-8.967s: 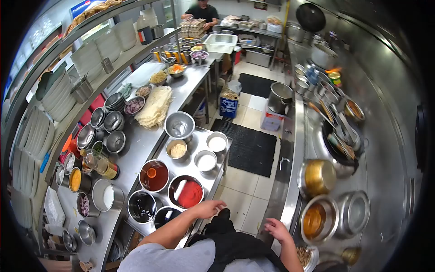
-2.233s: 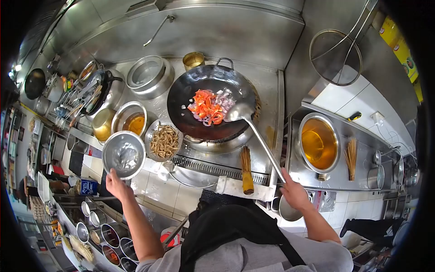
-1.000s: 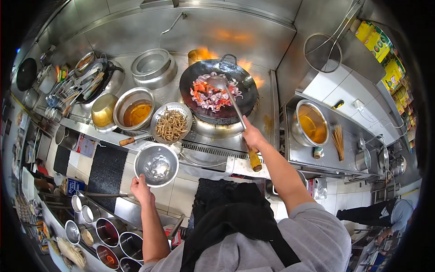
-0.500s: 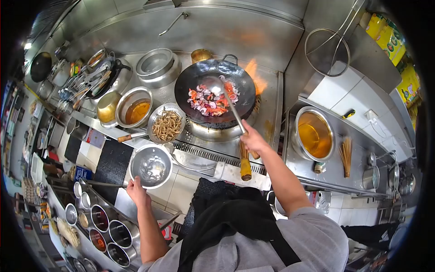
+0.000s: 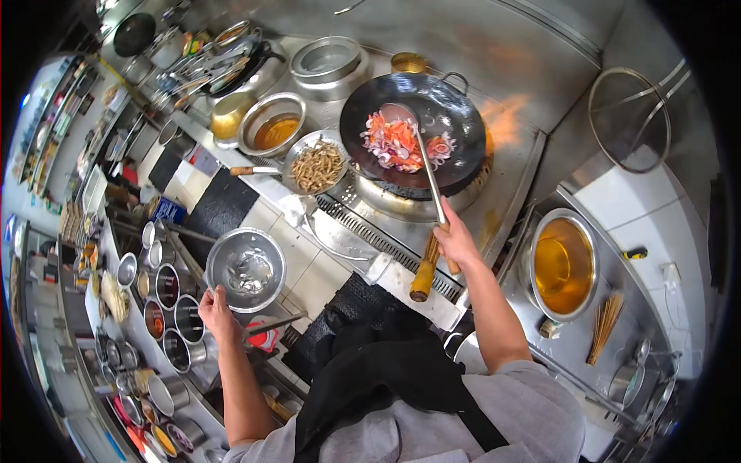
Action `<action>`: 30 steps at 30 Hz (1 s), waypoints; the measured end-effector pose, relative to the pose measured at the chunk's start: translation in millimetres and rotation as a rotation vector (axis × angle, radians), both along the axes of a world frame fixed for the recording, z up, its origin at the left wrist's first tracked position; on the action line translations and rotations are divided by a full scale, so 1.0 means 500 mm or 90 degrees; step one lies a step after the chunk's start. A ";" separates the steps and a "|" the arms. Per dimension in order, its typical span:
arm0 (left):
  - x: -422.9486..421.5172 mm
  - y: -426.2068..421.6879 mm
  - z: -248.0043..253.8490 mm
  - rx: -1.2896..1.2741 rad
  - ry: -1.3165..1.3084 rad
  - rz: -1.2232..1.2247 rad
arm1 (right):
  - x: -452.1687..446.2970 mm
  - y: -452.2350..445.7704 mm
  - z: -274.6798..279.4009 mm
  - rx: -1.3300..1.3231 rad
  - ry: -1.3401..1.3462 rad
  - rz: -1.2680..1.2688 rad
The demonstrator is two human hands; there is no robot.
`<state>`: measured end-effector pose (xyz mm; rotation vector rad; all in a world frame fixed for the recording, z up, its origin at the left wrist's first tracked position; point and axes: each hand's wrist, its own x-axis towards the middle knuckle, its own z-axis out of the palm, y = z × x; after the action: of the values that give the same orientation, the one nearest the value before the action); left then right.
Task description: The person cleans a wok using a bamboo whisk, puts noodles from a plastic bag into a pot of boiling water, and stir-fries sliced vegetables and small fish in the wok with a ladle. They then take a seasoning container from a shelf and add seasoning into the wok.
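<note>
My right hand (image 5: 457, 238) is closed around the handle of a long ladle (image 5: 428, 166), whose bowl rests among the food in a black wok (image 5: 463, 127). Chopped red and purple-white pieces (image 5: 392, 141), which look like onion and pepper, lie in the wok. Flame (image 5: 502, 119) rises behind its right side. At the lower left, my left hand (image 5: 219, 310) grips the rim of a shiny metal bowl (image 5: 266, 297), tilted and with only a few wet-looking bits or reflections inside. Just left of the wok, a perforated strainer (image 5: 293, 182) holds brown strips (image 5: 318, 166).
A pot of amber oil (image 5: 563, 262) stands on the right counter beside a bamboo brush (image 5: 604, 328). Another brush (image 5: 423, 282) lies at the stove's front edge. A round wire skimmer (image 5: 629, 119) hangs at right. Several sauce containers (image 5: 189, 318) line the left counter.
The view has turned, so the stove appears farther right. My left hand has carried the metal bowl away from the stove to the left. The ladle's bowl has shifted within the wok, gathering the food.
</note>
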<state>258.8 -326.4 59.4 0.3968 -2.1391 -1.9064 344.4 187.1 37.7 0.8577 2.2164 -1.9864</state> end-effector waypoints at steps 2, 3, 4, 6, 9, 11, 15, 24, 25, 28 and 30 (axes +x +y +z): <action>0.020 -0.021 0.019 -0.044 0.026 0.018 | 0.050 -0.014 0.029 0.075 -0.027 0.031; 0.031 -0.025 0.035 -0.031 0.016 0.039 | 0.075 -0.014 0.037 0.071 -0.019 0.049; 0.036 -0.029 0.043 -0.019 0.026 0.070 | 0.099 -0.011 0.038 0.065 -0.011 0.075; 0.052 -0.043 0.069 -0.037 0.005 0.133 | 0.122 0.013 0.014 0.054 -0.033 0.083; 0.090 -0.075 0.122 -0.107 -0.106 0.212 | 0.078 0.065 -0.073 0.123 -0.067 0.030; 0.108 -0.149 0.088 -0.092 -0.042 0.225 | 0.037 0.133 -0.157 0.502 0.017 0.161; 0.230 -0.299 0.110 -0.006 0.121 0.294 | -0.007 0.156 -0.242 0.579 0.055 0.193; 0.774 -0.644 0.015 0.053 0.005 0.713 | 0.044 -0.113 -0.239 0.597 0.001 0.148; 0.851 -0.698 -0.016 0.025 0.006 0.783 | 0.043 -0.154 -0.233 0.584 0.000 0.147; 1.077 -0.865 -0.113 0.060 0.037 0.996 | 0.043 -0.260 -0.212 0.535 -0.010 0.158; 1.112 -0.932 -0.082 0.170 0.212 1.075 | 0.035 -0.307 -0.192 0.502 -0.007 0.166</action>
<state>815.0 -792.3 18.2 1.2480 -0.6274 -0.9871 362.1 33.6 -58.1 0.5496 2.9386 -0.9694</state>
